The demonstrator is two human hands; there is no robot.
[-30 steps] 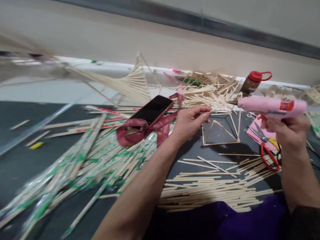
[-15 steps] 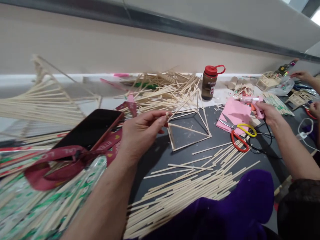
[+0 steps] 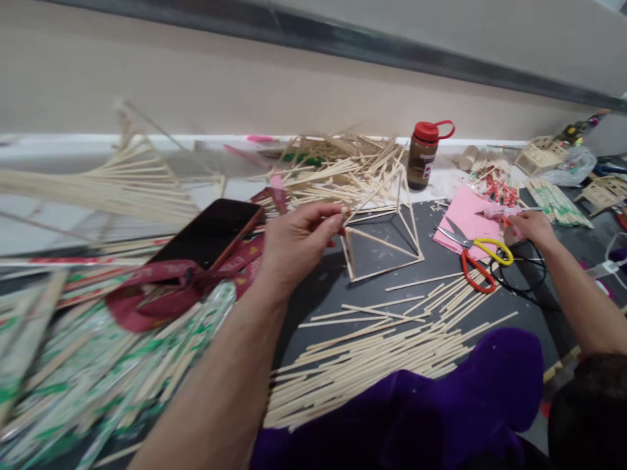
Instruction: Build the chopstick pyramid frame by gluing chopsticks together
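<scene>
Head view: we have the left hand (image 3: 308,245) in a narrow pinch on a thin stick (image 3: 345,212), its pale end showing at the fingertips, just beside the stick frame (image 3: 385,243). We cannot tell whether the slanting piece beyond is the held stick or part of the frame. Our right hand (image 3: 536,228) is wrapped around the pink glue gun (image 3: 509,212), nozzle pointing left.

1 second ago the gun was raised with its nozzle close to the stick; now we see it lowered over the pink paper (image 3: 463,199), well apart from the frame. That leaves only the left hand at the joint, and gluing, as we judge it, paused. We cannot tell whether the gun touches the paper.

Outward, a strip of dark table (image 3: 318,294) gives us room between left forearm and frame. Loose sticks (image 3: 372,365) border it in front, a pile of sticks (image 3: 337,173) and the bottle (image 3: 422,160) behind. On the right we have scissors (image 3: 471,245) and a black cable (image 3: 543,274) crowding the gun; left, the phone (image 3: 208,232) sits near our wrist.
</scene>
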